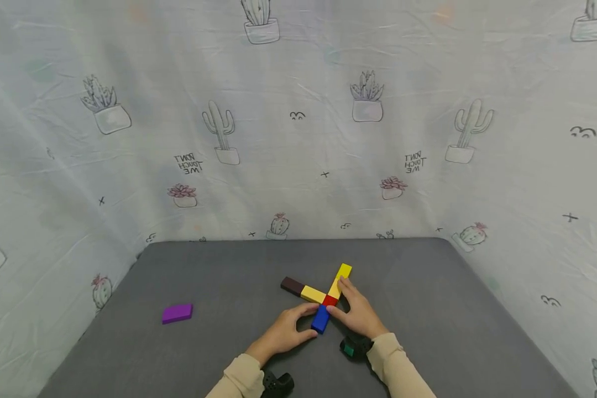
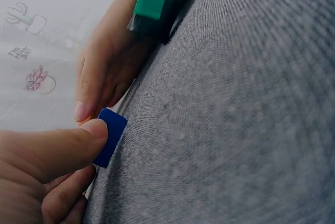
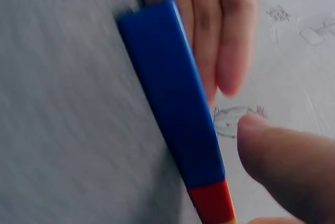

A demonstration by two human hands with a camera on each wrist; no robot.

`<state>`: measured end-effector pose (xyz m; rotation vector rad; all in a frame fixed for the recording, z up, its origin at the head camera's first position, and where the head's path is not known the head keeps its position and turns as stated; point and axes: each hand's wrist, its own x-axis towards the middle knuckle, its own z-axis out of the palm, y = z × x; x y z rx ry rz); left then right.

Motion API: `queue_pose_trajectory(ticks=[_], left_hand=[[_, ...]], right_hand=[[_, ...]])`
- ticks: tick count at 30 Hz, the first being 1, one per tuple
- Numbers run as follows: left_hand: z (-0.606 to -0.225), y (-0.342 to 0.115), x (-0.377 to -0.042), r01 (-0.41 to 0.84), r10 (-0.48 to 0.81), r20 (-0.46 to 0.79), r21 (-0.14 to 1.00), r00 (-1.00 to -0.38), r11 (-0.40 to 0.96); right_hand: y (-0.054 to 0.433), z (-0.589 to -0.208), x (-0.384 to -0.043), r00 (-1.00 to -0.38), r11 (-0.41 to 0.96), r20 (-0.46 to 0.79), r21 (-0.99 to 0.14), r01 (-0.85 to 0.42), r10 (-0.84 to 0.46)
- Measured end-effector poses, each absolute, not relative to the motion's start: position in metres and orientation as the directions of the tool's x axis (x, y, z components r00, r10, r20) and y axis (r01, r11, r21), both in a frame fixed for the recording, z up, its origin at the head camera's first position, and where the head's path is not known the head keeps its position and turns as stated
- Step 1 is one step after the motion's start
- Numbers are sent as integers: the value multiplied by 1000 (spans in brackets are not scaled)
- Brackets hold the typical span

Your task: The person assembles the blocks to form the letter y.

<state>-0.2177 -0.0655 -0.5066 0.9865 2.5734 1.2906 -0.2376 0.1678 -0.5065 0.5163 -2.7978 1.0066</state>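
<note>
Several flat coloured blocks lie joined on the grey table. The blue block (image 1: 320, 319) meets the red block (image 1: 330, 300), and a yellow block (image 1: 345, 271) runs on from the red one. A pale yellow block (image 1: 313, 294) branches left, ending at a dark brown block (image 1: 292, 286). At the blue block's left side is my left hand (image 1: 284, 330), thumb and forefinger spread; in the left wrist view the thumb overlaps its end. My right hand (image 1: 360, 312) is along the other side, forefinger by the yellow block, thumb near the red-blue joint.
A purple block (image 1: 177, 313) lies apart on the left of the dark grey table (image 1: 219, 265). Pale cloth (image 1: 298, 166) printed with cacti hangs behind and on both sides. Each wrist carries a black device; the right one (image 1: 354, 347) shows a green patch.
</note>
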Motion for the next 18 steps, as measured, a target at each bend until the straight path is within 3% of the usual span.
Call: queue_pose_trajectory(ticks=[18], left_hand=[[-505, -69, -215, 507, 567, 224, 758, -792, 409]], right_hand=[[160, -509, -227, -939, 721, 172, -605, -339, -297]])
